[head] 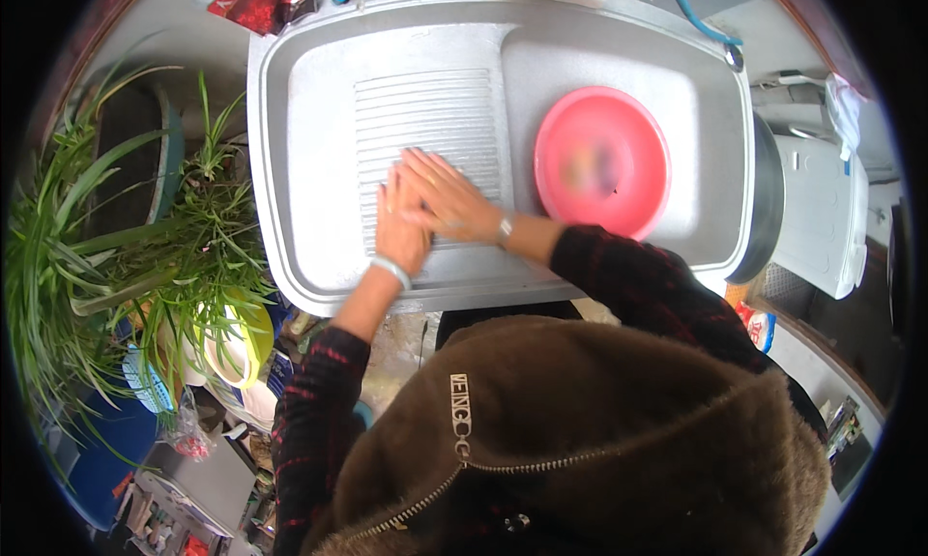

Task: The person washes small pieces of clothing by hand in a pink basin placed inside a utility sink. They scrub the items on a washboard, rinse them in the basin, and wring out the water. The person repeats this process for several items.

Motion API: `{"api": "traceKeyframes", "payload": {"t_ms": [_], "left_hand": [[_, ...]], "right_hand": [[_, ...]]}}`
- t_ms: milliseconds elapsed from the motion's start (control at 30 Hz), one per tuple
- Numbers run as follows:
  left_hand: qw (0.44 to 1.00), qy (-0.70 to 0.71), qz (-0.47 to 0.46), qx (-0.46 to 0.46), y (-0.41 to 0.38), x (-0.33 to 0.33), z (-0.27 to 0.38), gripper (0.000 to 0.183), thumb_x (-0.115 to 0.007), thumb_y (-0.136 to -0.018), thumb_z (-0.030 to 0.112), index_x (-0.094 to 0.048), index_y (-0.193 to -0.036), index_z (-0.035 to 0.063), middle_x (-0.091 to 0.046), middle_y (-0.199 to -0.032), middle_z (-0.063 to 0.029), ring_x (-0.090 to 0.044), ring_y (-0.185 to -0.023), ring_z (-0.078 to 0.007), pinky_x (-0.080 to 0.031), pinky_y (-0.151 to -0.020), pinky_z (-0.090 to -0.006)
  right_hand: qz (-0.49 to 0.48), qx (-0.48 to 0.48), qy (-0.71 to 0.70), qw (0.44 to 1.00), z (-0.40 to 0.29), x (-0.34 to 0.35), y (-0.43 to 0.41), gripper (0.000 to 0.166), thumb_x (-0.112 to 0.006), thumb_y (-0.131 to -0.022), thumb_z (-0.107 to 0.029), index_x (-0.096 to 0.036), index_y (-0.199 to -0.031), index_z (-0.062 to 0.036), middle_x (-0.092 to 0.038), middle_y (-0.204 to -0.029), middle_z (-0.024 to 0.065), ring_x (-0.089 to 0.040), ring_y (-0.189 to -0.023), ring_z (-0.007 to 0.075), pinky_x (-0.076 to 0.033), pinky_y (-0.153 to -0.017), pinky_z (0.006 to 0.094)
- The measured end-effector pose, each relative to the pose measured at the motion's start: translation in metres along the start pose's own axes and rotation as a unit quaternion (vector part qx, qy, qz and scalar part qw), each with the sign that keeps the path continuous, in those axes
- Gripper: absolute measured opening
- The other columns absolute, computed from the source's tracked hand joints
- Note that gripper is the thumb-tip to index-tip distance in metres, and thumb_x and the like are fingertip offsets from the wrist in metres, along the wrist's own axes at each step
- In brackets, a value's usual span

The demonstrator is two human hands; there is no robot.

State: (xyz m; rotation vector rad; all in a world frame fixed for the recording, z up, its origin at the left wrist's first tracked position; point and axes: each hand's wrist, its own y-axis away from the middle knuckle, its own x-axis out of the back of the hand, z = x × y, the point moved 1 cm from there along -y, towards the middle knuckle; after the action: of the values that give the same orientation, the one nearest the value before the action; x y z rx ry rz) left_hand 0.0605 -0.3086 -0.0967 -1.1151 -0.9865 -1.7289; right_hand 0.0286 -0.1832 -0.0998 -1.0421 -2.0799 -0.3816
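Observation:
My left hand [402, 237] reaches over the ribbed washboard [428, 106] built into a pale grey sink [312, 157]. Across its back lies my right hand [453, 204], fingers stretched out and touching the left one. No object shows in either hand. The right hand partly covers the left fingers, and what lies under the left palm is hidden. A light-coloured bracelet [391, 272] circles the left wrist; another band [505, 228] is on the right. Right of my hands, a pink plastic basin [641, 150] rests in the deeper basin of the sink, with a blurred patch over its middle.
Long-leaved green plants [87, 222] crowd the sink's left side. A red package [264, 5] lies at the far left corner. Blue hose [696, 19] runs along the back right. A white lidded bin [819, 215] stands right. A yellow-green container [254, 331] is low left.

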Motion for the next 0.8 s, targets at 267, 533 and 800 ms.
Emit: {"api": "traceKeyframes", "payload": {"t_ms": [267,533,800], "left_hand": [[0.991,-0.104,0.081,0.014,-0.059,0.012,-0.039,0.056,-0.045,-0.09,0.023,-0.032,-0.142,0.0061,-0.022,-0.15,-0.0171,-0.015,-0.139,-0.0368,-0.015,-0.109,-0.0563],[0.997,-0.076,0.004,-0.017,-0.016,0.011,-0.002,0.057,-0.043,-0.091,0.02,-0.027,-0.143,0.0037,-0.021,-0.151,-0.0179,-0.01,-0.141,-0.0346,-0.012,-0.113,-0.0521],[0.994,-0.099,0.042,0.021,-0.033,0.014,-0.023,0.054,-0.046,-0.091,0.024,-0.034,-0.14,0.0059,-0.027,-0.148,-0.0185,-0.016,-0.139,-0.0374,-0.016,-0.11,-0.0544]], "right_hand": [[0.128,-0.005,0.008,0.992,0.035,-0.009,-0.091,0.07,-0.04,-0.09,-0.052,-0.037,-0.138,-0.0016,-0.025,-0.149,0.0196,-0.017,-0.14,0.0325,-0.007,-0.115,0.0434],[0.069,-0.019,0.044,0.996,0.006,-0.01,-0.035,0.068,-0.036,-0.093,-0.047,-0.036,-0.136,0.0057,-0.027,-0.147,0.023,-0.019,-0.139,0.0338,-0.011,-0.115,0.044],[0.027,0.043,-0.007,0.999,0.026,-0.019,-0.068,0.064,-0.035,-0.095,-0.046,-0.036,-0.139,-0.0004,-0.026,-0.148,0.0188,-0.019,-0.14,0.0304,-0.011,-0.115,0.0392]]}}
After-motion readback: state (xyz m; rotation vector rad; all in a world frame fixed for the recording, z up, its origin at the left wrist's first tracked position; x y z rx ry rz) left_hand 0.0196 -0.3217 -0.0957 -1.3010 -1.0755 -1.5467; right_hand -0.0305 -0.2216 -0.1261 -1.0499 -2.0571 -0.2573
